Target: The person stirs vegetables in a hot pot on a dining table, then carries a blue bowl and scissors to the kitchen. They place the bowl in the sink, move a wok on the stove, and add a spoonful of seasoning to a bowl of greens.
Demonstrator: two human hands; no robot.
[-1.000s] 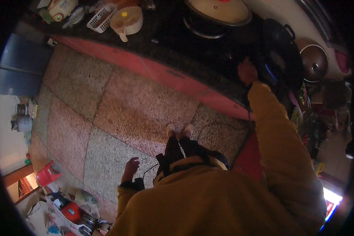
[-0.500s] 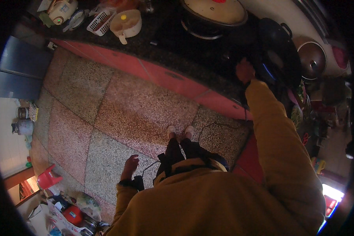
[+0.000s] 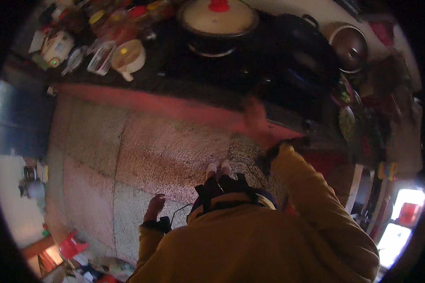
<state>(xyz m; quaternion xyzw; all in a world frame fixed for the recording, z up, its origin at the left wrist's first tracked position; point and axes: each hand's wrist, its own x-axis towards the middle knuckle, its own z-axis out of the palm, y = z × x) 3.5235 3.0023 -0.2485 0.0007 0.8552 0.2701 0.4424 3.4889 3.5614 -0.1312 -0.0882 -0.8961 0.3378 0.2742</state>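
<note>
1. Head view: the right hand [image 3: 258,120], blurred, looks unclenched, near the black stove [image 3: 236,68].
2. The dark wok [image 3: 300,47] is beyond it, rightward.
3. The left hand [image 3: 155,207], loosely relaxed, hangs well apart from both.

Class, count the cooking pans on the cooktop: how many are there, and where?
2. A pale-lidded pan stands toward the left; a large black pan stands to its right. Dark, blurred areas may hide others.
</note>
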